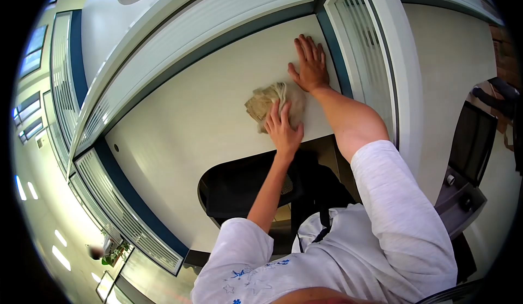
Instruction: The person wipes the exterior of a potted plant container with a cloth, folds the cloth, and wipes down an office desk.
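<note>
A crumpled beige cloth (294, 99) lies bunched on the pale desk (180, 107). My left hand (283, 128) is on the cloth's near side, its fingers bent over the folds and holding it against the surface. Farther forward and to the right, my right hand (311, 67) rests palm down on the desk close to the corner of the partition. Its fingers are spread, and nothing is in it. The underside of the cloth is hidden.
Partitions with a blue-grey lower edge (218, 42) and striped glass panels (362, 42) enclose the desk. A black chair (245, 187) stands at the near edge, in front of my body. To the right are a dark monitor (473, 143) and a neighbouring desk (449, 47).
</note>
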The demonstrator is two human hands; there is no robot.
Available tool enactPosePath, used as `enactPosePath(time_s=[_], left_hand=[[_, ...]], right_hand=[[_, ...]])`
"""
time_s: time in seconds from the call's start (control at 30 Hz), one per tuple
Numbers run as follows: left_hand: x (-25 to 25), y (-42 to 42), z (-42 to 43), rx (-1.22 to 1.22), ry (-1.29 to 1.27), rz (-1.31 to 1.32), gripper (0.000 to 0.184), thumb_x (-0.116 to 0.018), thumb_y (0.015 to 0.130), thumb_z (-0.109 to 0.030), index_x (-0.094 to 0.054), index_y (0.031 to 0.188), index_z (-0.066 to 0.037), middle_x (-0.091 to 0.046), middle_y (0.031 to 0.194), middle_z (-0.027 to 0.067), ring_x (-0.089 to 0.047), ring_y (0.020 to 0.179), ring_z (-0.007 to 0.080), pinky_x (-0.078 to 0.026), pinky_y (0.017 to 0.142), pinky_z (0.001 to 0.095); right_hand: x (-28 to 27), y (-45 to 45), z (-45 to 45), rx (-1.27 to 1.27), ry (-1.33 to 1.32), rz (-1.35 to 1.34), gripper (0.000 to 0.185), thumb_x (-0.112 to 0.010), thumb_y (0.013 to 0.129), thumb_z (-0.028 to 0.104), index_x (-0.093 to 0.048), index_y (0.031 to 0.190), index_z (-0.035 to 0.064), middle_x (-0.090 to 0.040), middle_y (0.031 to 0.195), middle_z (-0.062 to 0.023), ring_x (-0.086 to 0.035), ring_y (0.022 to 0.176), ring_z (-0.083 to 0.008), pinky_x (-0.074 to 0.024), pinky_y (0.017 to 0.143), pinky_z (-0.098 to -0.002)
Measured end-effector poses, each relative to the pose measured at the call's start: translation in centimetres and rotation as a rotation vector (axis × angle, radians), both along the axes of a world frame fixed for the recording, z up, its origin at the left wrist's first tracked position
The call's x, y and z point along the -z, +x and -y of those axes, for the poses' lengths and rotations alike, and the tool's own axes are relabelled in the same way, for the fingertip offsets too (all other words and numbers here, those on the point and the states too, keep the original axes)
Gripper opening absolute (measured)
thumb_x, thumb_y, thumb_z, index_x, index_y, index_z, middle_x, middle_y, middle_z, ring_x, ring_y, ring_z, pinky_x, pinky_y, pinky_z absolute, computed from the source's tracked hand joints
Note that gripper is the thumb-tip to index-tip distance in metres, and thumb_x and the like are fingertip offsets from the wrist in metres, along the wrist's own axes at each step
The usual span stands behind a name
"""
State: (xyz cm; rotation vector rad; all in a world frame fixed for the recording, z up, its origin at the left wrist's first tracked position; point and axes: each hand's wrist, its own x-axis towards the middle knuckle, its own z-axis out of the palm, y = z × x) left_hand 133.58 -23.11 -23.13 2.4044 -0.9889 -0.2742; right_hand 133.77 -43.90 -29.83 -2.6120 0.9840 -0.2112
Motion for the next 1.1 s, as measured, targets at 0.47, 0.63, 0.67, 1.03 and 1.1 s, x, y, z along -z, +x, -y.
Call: enactPosePath(time_s=[0.47,0.63,0.67,1.03,1.1], left_hand=[[2.3,27.1,-5.7,-0.606,0.267,0.304,0.064,-0.071,0.078,-0.017,-0.052,0.137,-0.006,-0.056,0.135,0.0209,-0.056,0.12,0.0462,-0.047,0.099,0.058],[0.9,21.5,-4.2,-0.316,0.28,0.336,0.069,-0.078,0.077,-0.026,-0.051,0.137,-0.007,-0.055,0.128,0.0208,-0.059,0.116,0.044,-0.052,0.094,0.0549],[0.2,18.9,-3.8,-0.283,0.279,0.273,0.069,-0.08,0.076,-0.026,-0.052,0.136,-0.008,-0.055,0.127,0.0202,-0.06,0.115,0.0436,-0.053,0.094,0.0537],[-7.4,1.9,-3.6,-0.246,0.038,-0.399,0.075,-0.081,0.071,-0.015,-0.051,0.139,-0.007,-0.058,0.13,0.018,-0.062,0.116,0.0422,-0.053,0.095,0.0472],[-8.4,3.4,-3.4,-0.214,-0.004,-0.293,0.077,-0.079,0.071,-0.008,-0.049,0.142,-0.007,-0.056,0.133,0.0186,-0.06,0.122,0.0422,-0.052,0.1,0.0464]], right_hand=[[-0.3,-0.2,0.1,0.003,-0.02,0.028,0.08,-0.06,0.097,0.042,-0.03,0.164,0.0078,-0.026,0.172,-0.0086,-0.019,0.161,-0.0267,-0.0161,0.13,-0.055],[0.0,-0.2,-0.2,-0.007,-0.052,0.065,0.079,-0.06,0.097,0.042,-0.031,0.163,0.008,-0.027,0.171,-0.0089,-0.021,0.16,-0.0277,-0.0165,0.13,-0.0552],[0.0,-0.1,-0.1,-0.013,-0.062,0.07,0.079,-0.06,0.097,0.042,-0.031,0.163,0.008,-0.027,0.171,-0.0091,-0.021,0.16,-0.0282,-0.0166,0.13,-0.0553],[0.2,0.1,-0.3,-0.019,-0.092,0.075,0.076,-0.059,0.099,0.041,-0.031,0.163,0.0095,-0.03,0.169,-0.0095,-0.027,0.158,-0.0294,-0.0196,0.129,-0.055],[0.1,0.1,-0.2,-0.02,-0.095,0.058,0.076,-0.058,0.1,0.042,-0.03,0.163,0.0099,-0.029,0.169,-0.0088,-0.025,0.158,-0.0284,-0.0195,0.129,-0.0546]])
